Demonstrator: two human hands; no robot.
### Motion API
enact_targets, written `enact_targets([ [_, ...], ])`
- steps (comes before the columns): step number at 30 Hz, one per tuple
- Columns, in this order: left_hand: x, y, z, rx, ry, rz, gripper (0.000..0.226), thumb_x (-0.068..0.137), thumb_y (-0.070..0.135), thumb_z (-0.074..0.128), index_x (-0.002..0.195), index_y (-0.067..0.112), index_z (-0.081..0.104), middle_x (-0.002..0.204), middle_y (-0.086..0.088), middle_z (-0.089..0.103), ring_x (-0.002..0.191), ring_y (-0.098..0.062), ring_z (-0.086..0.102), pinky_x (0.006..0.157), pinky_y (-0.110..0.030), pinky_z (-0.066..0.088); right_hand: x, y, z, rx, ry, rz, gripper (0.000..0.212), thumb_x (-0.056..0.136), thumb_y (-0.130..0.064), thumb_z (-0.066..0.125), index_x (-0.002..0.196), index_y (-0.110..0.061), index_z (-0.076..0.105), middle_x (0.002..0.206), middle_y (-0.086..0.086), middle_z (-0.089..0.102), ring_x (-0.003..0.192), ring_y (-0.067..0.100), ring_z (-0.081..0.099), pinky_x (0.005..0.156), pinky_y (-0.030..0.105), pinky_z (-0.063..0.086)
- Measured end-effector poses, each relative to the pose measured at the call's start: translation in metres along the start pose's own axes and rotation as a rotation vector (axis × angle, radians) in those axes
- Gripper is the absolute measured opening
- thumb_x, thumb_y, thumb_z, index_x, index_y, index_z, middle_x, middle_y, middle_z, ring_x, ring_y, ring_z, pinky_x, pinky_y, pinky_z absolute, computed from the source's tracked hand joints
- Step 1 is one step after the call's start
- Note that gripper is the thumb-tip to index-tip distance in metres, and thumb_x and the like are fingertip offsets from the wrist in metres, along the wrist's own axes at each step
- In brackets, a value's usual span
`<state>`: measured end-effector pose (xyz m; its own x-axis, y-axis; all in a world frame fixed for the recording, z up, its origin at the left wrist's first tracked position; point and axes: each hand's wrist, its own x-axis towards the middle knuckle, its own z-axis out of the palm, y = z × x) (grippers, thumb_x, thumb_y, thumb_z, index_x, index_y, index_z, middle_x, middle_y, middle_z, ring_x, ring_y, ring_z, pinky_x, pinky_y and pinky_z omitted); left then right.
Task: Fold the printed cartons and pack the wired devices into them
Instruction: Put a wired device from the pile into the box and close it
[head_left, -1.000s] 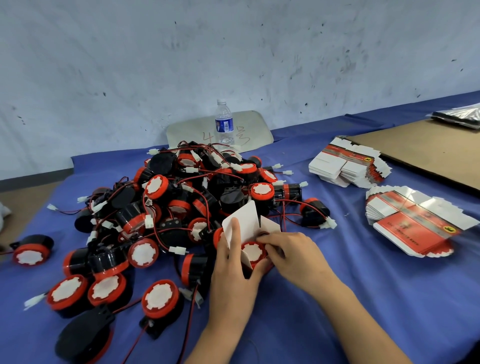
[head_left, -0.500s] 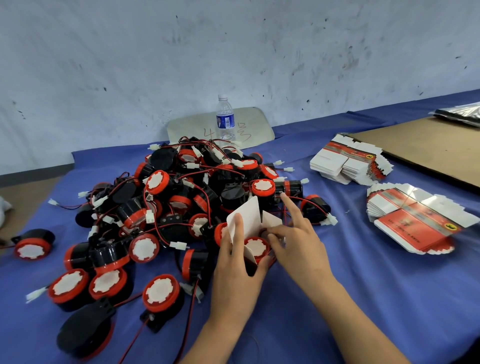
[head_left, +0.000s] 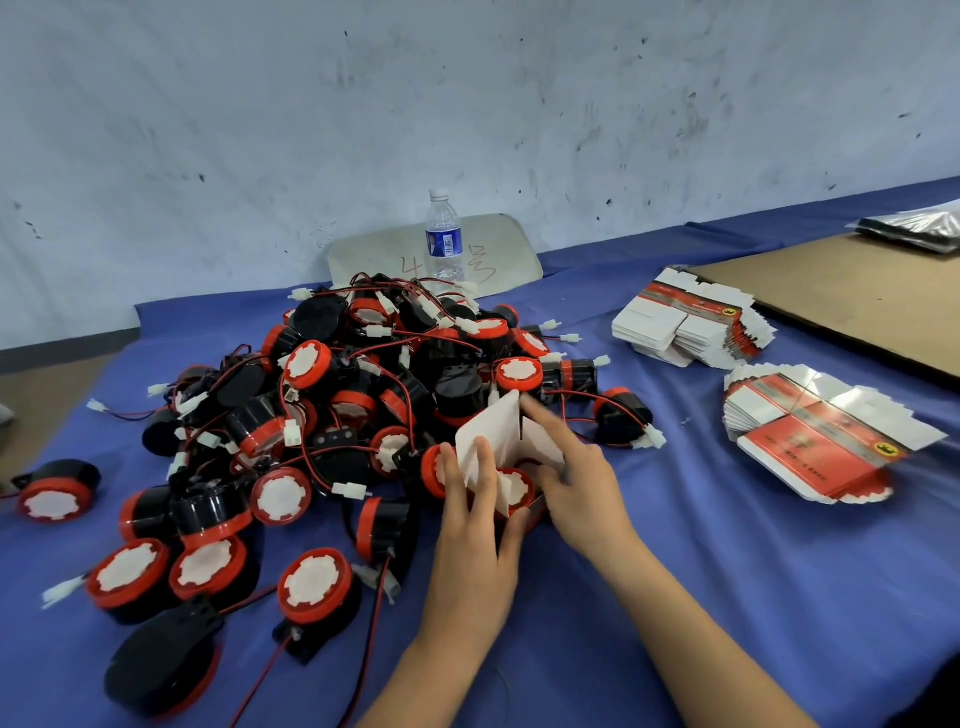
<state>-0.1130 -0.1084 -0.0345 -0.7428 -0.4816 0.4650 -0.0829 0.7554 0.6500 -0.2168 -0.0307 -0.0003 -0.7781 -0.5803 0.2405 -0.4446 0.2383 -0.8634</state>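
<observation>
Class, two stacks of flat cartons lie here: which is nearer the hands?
The red-faced stack, nearest the camera; the other stack lies farther back beside the cardboard sheet.

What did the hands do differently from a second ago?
The right hand uncurled its forefinger from the mouth of the carton and stretched it up along its white side. The left hand kept holding the carton with a device inside. The pile and flat stacks stayed put.

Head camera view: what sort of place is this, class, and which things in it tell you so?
Probably a small packing workshop. A large pile of identical wired devices lies on the blue-covered table, two stacks of flat printed cartons wait beside it, and the left hand holds a half-folded carton.
</observation>
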Motion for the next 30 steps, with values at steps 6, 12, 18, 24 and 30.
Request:
enact_targets([
  [6, 0.002, 0.002, -0.001, 0.042, -0.091, -0.055, 0.052, 0.099, 0.030, 0.045, 0.149, 0.031, 0.028, 0.150, 0.011, -0.033, 0.147, -0.010, -0.005, 0.115, -0.020, 0.015, 0.001, 0.006, -0.002, 0.075, 0.080, 0.052, 0.040, 0.084, 0.005, 0.053, 0.090, -0.034, 0.050, 0.086, -0.016, 0.066, 0.080, 0.017, 0.061, 0.070, 0.025, 0.051],
  [12, 0.002, 0.005, -0.005, 0.058, -0.146, -0.083, 0.048, 0.101, 0.031, 0.042, 0.148, 0.031, 0.033, 0.155, 0.008, -0.031, 0.124, 0.014, -0.016, 0.101, -0.006, 0.010, 0.007, 0.012, -0.006, -0.033, 0.141, 0.058, 0.021, 0.082, 0.003, 0.061, 0.074, -0.016, 0.057, 0.090, -0.007, 0.068, 0.102, 0.022, 0.056, 0.085, 0.039, 0.048],
  [18, 0.003, 0.007, -0.010, 0.036, -0.095, -0.078, 0.043, 0.100, 0.029, 0.043, 0.143, 0.026, 0.043, 0.158, 0.007, -0.019, 0.119, 0.025, -0.011, 0.085, 0.007, 0.012, 0.008, 0.009, -0.018, 0.060, -0.071, -0.008, 0.014, 0.083, -0.017, 0.058, 0.075, -0.025, 0.065, 0.103, -0.014, 0.067, 0.113, 0.008, 0.050, 0.080, 0.008, 0.036],
  [24, 0.003, 0.004, -0.011, 0.007, -0.078, -0.045, 0.038, 0.100, 0.020, 0.045, 0.138, 0.020, 0.050, 0.159, 0.005, -0.010, 0.114, 0.031, -0.003, 0.081, 0.014, 0.012, 0.005, 0.005, -0.015, 0.178, -0.075, 0.073, 0.033, 0.094, -0.019, 0.051, 0.073, -0.022, 0.077, 0.101, -0.024, 0.068, 0.122, 0.003, 0.044, 0.092, 0.018, 0.034],
  [30, 0.003, 0.002, -0.009, 0.059, 0.003, -0.007, 0.038, 0.098, -0.003, 0.045, 0.131, 0.012, 0.058, 0.160, -0.006, 0.009, 0.142, -0.001, 0.003, 0.101, 0.002, 0.015, 0.003, 0.000, -0.012, 0.155, -0.015, 0.019, 0.031, 0.094, -0.018, 0.059, 0.068, -0.020, 0.075, 0.117, -0.012, 0.053, 0.104, 0.003, 0.052, 0.082, 0.019, 0.044],
])
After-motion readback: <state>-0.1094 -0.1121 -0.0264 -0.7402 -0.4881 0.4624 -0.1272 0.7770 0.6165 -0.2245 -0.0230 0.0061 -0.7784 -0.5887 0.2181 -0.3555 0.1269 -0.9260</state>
